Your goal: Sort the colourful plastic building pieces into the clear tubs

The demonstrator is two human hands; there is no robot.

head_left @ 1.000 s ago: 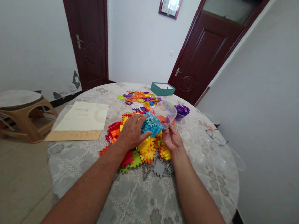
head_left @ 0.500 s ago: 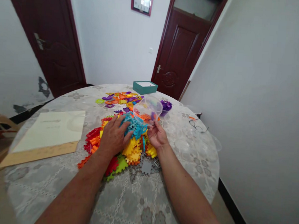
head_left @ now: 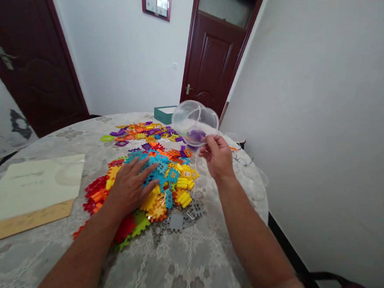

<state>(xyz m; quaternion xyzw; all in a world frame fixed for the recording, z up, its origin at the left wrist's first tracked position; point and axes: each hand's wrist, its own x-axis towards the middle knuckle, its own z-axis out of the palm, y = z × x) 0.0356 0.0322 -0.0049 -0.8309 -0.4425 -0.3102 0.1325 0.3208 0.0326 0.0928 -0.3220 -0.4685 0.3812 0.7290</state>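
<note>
My right hand (head_left: 218, 157) pinches the rim of a clear plastic bowl (head_left: 193, 120) and holds it tilted above the table, with nothing visible inside it. My left hand (head_left: 128, 185) lies flat with fingers spread on a heap of colourful plastic building pieces (head_left: 153, 180). Its fingertips touch the blue pieces (head_left: 159, 168) scattered on top of the heap. Red, orange, yellow and green pieces lie under and around that hand. A grey piece (head_left: 176, 222) lies at the near edge of the heap.
The round table (head_left: 186, 266) has a patterned cloth. A second spread of mixed pieces (head_left: 140, 134) lies farther back, with a teal box (head_left: 163, 114) behind it. A cream paper on a brown board (head_left: 27, 191) is at left. Eyeglasses (head_left: 242, 158) and clear containers sit at right.
My right hand lifted the clear bowl up and away from the heap. The blue pieces now lie spread on the pile under my left fingers. The camera view swung to the right.
</note>
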